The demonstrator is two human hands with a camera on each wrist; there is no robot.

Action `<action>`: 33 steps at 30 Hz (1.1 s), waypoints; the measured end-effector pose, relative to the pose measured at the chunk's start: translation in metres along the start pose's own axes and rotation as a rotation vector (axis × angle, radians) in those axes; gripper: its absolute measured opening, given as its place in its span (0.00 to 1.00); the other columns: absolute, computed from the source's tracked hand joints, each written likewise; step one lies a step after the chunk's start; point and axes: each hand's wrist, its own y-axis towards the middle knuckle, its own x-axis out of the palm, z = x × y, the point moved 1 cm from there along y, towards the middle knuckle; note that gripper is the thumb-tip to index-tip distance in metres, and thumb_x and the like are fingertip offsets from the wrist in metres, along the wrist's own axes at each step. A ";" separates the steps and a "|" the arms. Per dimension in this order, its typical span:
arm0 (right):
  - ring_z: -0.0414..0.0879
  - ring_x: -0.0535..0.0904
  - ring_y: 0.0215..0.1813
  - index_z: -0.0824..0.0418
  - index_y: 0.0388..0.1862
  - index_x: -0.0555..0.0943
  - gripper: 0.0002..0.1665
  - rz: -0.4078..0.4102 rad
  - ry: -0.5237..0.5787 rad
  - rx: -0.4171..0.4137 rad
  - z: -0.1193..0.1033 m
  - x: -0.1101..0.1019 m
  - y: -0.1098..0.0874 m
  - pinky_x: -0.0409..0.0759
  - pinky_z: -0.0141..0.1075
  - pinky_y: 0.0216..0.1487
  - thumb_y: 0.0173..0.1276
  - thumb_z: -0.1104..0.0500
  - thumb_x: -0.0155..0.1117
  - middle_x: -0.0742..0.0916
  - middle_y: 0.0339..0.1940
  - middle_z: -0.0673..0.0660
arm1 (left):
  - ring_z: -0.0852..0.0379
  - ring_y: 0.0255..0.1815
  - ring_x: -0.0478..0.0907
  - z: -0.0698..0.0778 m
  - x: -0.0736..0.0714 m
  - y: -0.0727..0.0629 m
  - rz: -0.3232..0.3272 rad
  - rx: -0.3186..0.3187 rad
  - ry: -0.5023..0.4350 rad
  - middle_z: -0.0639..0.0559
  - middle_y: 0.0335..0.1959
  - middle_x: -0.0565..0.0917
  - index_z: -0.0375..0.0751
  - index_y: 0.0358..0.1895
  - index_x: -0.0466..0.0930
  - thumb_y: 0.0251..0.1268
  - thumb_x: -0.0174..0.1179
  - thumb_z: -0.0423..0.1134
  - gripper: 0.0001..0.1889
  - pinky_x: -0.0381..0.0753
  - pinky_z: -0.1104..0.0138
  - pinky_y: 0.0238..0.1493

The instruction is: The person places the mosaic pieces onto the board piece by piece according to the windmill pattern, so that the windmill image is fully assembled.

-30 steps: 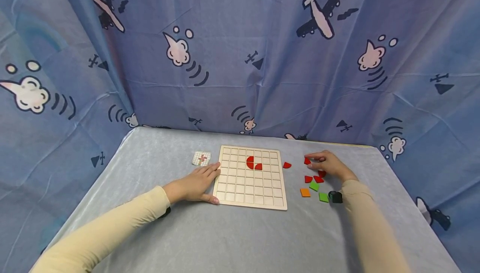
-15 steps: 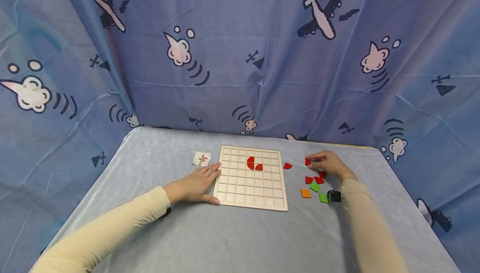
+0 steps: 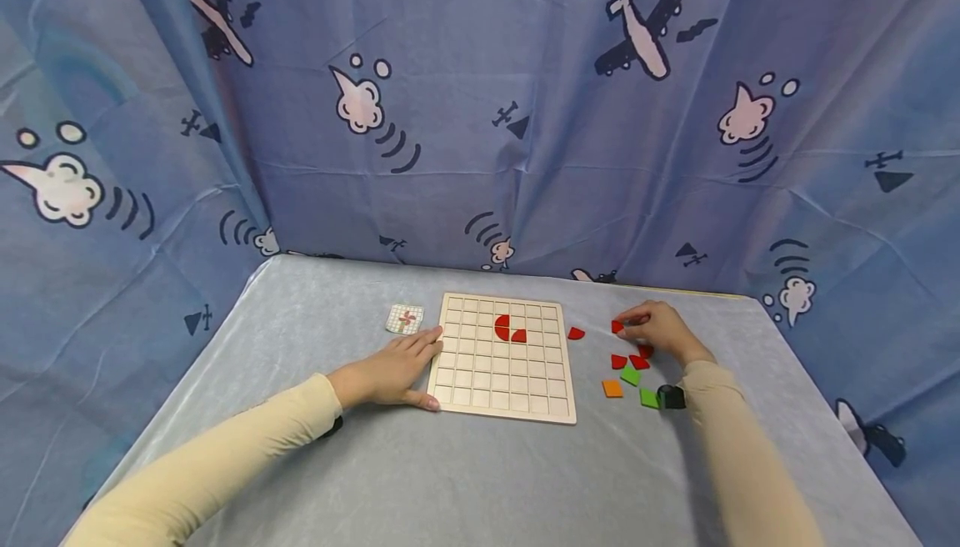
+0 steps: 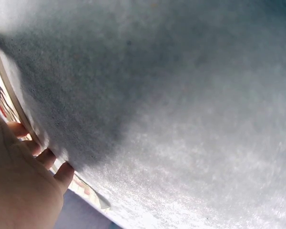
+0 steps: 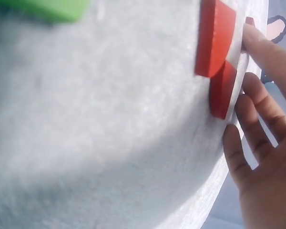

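A square wooden grid board (image 3: 498, 380) lies on the table with several red quarter-circle tiles (image 3: 502, 328) in its upper-middle cells. My left hand (image 3: 390, 368) rests at the board's left edge, fingers straight, fingertips on the rim; the left wrist view shows the fingers (image 4: 64, 174) along that edge. Right of the board, my right hand (image 3: 660, 332) pinches a red quarter-circle tile (image 3: 617, 327) between thumb and index finger, down at the table. In the right wrist view the other fingers (image 5: 236, 152) stretch out loosely, near two red tiles (image 5: 217, 40) on the cloth.
A small pattern card (image 3: 405, 319) lies left of the board. One loose red tile (image 3: 576, 333) sits just off its right edge. Nearer me on the right are more red tiles (image 3: 618, 361), green squares (image 3: 630, 375) and an orange square (image 3: 612, 388). A printed blue curtain (image 3: 450, 155) surrounds the table.
Both hands and the tiles stay in place; the head view has only shifted slightly.
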 end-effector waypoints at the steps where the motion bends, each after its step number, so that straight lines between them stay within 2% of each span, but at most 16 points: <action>1: 0.52 0.79 0.46 0.63 0.52 0.86 0.20 0.000 0.003 0.004 0.000 0.000 0.000 0.78 0.34 0.42 0.63 0.57 0.72 0.84 0.49 0.65 | 0.41 0.82 0.48 0.000 0.000 0.000 -0.001 0.001 0.004 0.39 0.82 0.45 0.36 0.78 0.50 0.60 0.53 0.73 0.54 0.56 0.45 0.77; 6: 0.48 0.80 0.41 0.65 0.50 0.86 0.19 0.003 0.020 -0.009 0.003 0.001 0.002 0.79 0.34 0.38 0.63 0.58 0.73 0.87 0.48 0.66 | 0.40 0.82 0.50 0.001 0.001 0.000 0.014 0.014 0.019 0.38 0.82 0.46 0.35 0.78 0.51 0.60 0.53 0.73 0.54 0.58 0.45 0.77; 12: 0.45 0.79 0.38 0.65 0.49 0.86 0.18 0.013 0.028 0.015 0.005 0.001 0.001 0.78 0.33 0.38 0.63 0.57 0.72 0.89 0.45 0.64 | 0.39 0.81 0.51 0.001 0.001 0.000 0.024 0.024 0.013 0.36 0.81 0.48 0.33 0.77 0.53 0.61 0.54 0.72 0.53 0.58 0.45 0.76; 20: 0.46 0.80 0.38 0.65 0.49 0.86 0.18 0.023 0.021 0.010 0.006 0.000 0.000 0.78 0.33 0.39 0.63 0.57 0.72 0.90 0.43 0.63 | 0.40 0.81 0.50 0.002 0.000 -0.001 0.023 0.019 0.008 0.37 0.82 0.47 0.34 0.77 0.52 0.60 0.54 0.72 0.54 0.58 0.45 0.77; 26: 0.47 0.80 0.40 0.64 0.51 0.86 0.20 0.033 0.038 0.012 0.004 0.000 -0.002 0.79 0.34 0.38 0.64 0.54 0.72 0.89 0.46 0.64 | 0.40 0.82 0.50 0.002 0.000 -0.001 0.019 0.017 0.011 0.37 0.82 0.47 0.34 0.77 0.52 0.60 0.53 0.72 0.54 0.58 0.46 0.77; 33: 0.47 0.81 0.43 0.61 0.52 0.86 0.21 0.051 0.028 -0.027 -0.008 0.002 -0.002 0.78 0.33 0.42 0.64 0.50 0.72 0.89 0.47 0.62 | 0.40 0.82 0.49 0.002 -0.001 -0.001 0.012 0.009 0.006 0.38 0.82 0.47 0.35 0.78 0.51 0.61 0.54 0.72 0.53 0.57 0.45 0.77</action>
